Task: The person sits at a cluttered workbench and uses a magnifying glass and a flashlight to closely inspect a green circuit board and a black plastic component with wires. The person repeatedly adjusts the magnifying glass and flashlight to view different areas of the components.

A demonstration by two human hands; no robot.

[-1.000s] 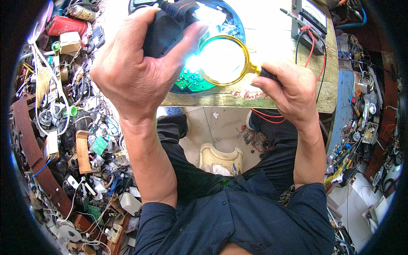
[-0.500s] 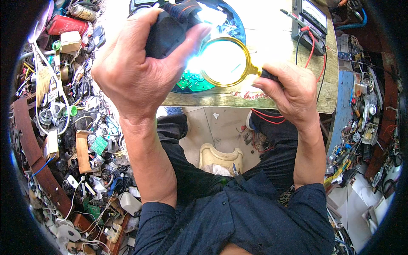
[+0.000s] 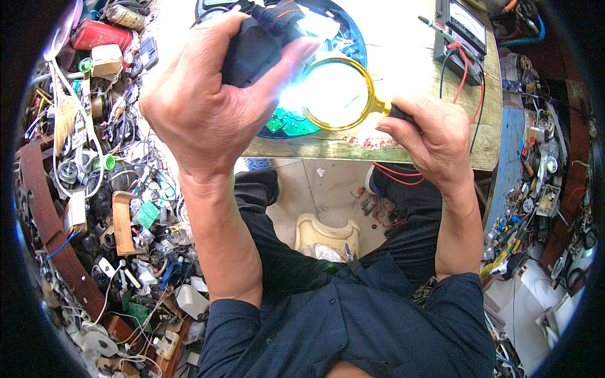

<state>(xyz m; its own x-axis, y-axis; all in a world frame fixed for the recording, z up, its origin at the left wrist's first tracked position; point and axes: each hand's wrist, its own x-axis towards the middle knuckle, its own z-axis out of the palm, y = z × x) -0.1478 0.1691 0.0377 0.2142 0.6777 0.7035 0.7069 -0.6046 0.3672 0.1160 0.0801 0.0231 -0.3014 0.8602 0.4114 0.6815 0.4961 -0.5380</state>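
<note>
My right hand (image 3: pixel 435 129) grips the dark handle of a gold-rimmed magnifying glass (image 3: pixel 372 88). Glare whites out most of its lens. Beneath it lies a round, dark-blue-edged device (image 3: pixel 358 39) with a green circuit board (image 3: pixel 291 123) exposed at the near side. My left hand (image 3: pixel 201 107) is curled over the device's left part. Its index finger and thumb reach to either side of a dark, ribbed piece with orange lines (image 3: pixel 277 17); the other fingers are hidden, so its hold is partly unclear. An intense light beside the thumb hides detail between hand and lens.
An analog multimeter (image 3: pixel 463 28) with red and black leads stands at the right of the wooden table (image 3: pixel 416 151). Piles of cables and electronic parts (image 3: pixel 145 220) crowd the left; more parts (image 3: pixel 535 170) lie right. A cream plastic stool (image 3: pixel 328 233) is between my legs.
The magnifying glass and the round device sit slightly farther right and lower in the picture. My left hand has shifted a little to the right; both hands keep their poses.
</note>
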